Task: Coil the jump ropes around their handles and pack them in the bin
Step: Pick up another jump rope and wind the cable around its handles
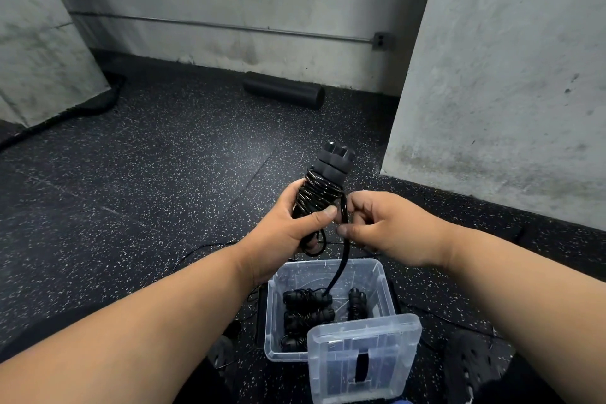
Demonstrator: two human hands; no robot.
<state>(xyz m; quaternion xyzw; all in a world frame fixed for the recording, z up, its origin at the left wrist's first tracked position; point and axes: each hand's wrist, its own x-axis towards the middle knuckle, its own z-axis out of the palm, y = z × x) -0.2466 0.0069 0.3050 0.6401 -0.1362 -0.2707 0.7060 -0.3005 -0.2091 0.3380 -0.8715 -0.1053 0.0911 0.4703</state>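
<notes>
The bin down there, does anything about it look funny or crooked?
Yes. The bin is open, and its clear lid sits askew over the near right corner instead of lying flat beside it. A thin rope also trails loose on the floor behind the bin.

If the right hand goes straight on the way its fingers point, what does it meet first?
The right hand points left, toward the wrapped handles that the left hand grips. It would likely meet that bundle first, or the left thumb; depth is unclear.
</notes>
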